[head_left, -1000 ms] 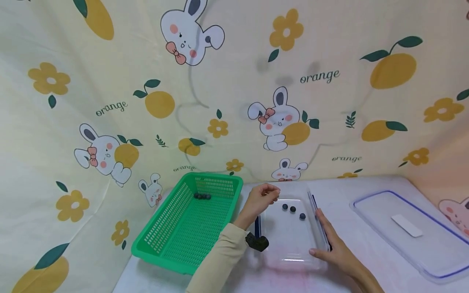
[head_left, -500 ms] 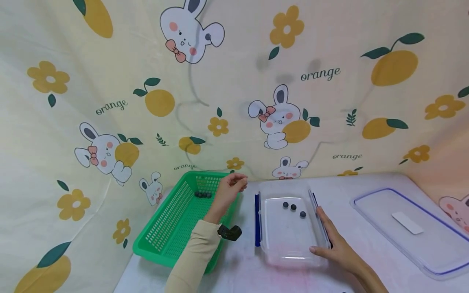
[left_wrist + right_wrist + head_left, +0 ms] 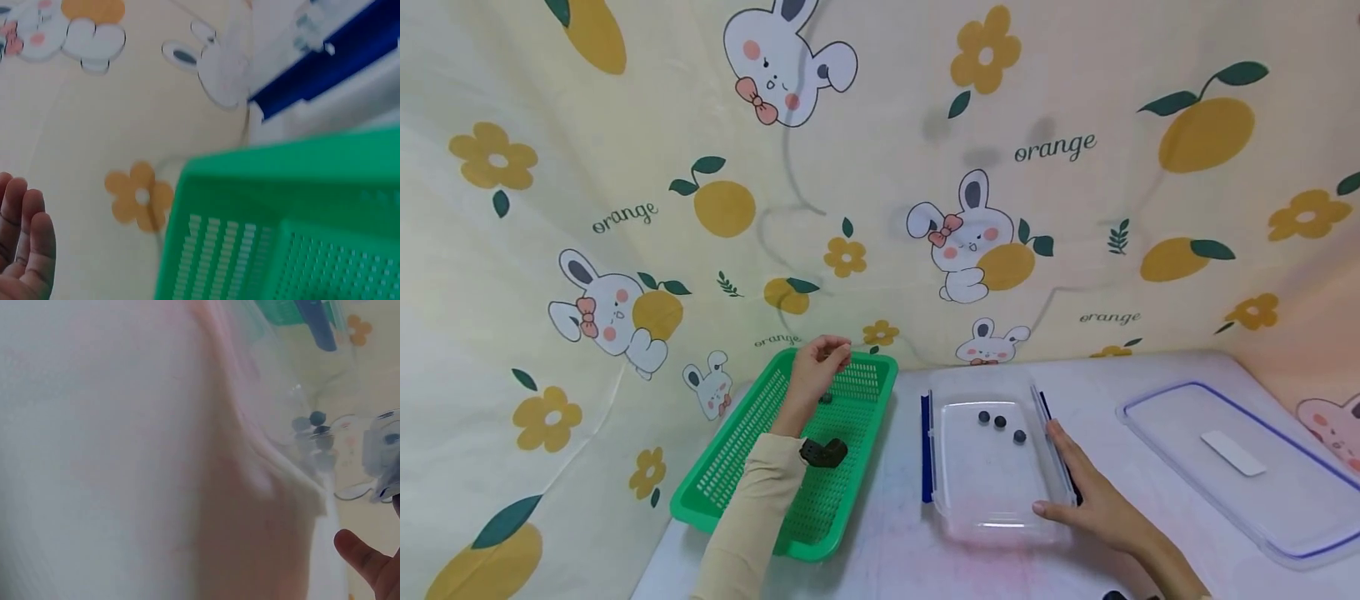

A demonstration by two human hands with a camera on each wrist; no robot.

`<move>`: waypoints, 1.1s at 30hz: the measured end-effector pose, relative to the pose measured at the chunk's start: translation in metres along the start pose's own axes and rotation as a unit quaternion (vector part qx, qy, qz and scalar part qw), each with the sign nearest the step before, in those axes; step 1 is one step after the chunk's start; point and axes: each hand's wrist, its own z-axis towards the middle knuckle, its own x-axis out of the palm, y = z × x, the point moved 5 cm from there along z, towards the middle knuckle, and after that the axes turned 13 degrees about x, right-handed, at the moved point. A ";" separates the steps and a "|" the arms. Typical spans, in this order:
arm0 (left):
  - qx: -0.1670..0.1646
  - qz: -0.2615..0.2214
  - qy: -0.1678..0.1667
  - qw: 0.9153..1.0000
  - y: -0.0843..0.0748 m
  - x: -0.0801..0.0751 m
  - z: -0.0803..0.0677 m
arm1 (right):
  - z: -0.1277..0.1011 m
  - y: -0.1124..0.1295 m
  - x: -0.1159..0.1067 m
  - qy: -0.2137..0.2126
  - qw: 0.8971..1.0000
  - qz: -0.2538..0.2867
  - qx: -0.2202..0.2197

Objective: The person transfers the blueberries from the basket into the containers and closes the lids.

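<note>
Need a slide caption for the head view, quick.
Left hand above the green basket; right hand against the clear container, three small dark balls inside.

Crm bunny-print backdrop [image 3: 880, 158] behind wht tbl [image 3: 891, 508]

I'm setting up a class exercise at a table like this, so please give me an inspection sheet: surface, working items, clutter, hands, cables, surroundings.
Surface: white-covered table, with a pinkish tint towards the near side.
Job's things: clear container, three dark balls in it; green basket, at least one dark ball visible inside.
Clutter: clear lid with a white label, lying at the right.
Left hand: above the basket; whether it holds anything cannot be told.
Right hand: against the container's right side.
Cables: nothing seen for certain.
Surroundings: backdrop printed with rabbits, oranges and flowers; faint lines on it, nature unclear.
</note>
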 end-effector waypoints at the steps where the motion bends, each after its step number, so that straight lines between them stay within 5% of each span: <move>1: -0.003 0.001 -0.004 1.000 0.002 -0.004 0.001 | 0.000 0.001 -0.001 -0.003 1.000 -0.005 -0.001; 15: -0.068 -0.011 -0.071 0.995 0.058 -0.032 0.006 | 0.005 0.002 -0.002 0.000 1.000 -0.022 0.009; 25: -0.086 0.060 -0.141 0.985 0.105 -0.040 0.005 | 0.006 -0.001 0.001 -0.001 1.000 -0.001 0.009; 33: -0.084 0.137 -0.143 0.977 0.136 -0.033 -0.001 | 0.004 -0.003 0.003 0.003 0.999 -0.001 0.040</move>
